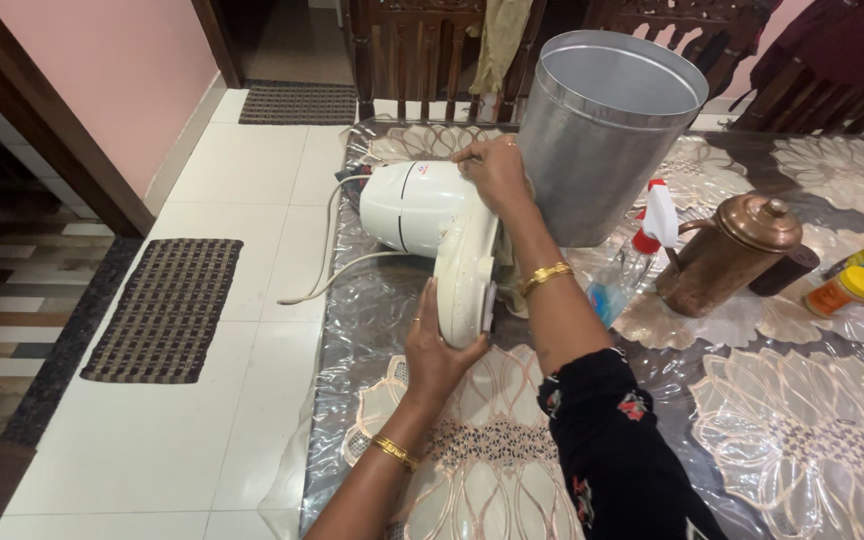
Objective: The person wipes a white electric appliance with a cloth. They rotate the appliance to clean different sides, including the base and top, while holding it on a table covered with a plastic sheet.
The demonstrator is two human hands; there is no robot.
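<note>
We had the white appliance [432, 225] lying on its side at the middle of the frame, on the tabletop [352, 330], so its base faced us. Our left hand [435, 350] cupped the base rim from below to steady it; our right hand [495, 172] gripped its top edge. A steel bin [602, 140] stood just right; a copper jug [732, 250] further right.

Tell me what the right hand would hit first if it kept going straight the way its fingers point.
The right hand lies on the white appliance, fingers pointing left along its top. Going straight on, it would slide over that body first; past it the way looks free over the floor, though depth is unclear.
</note>
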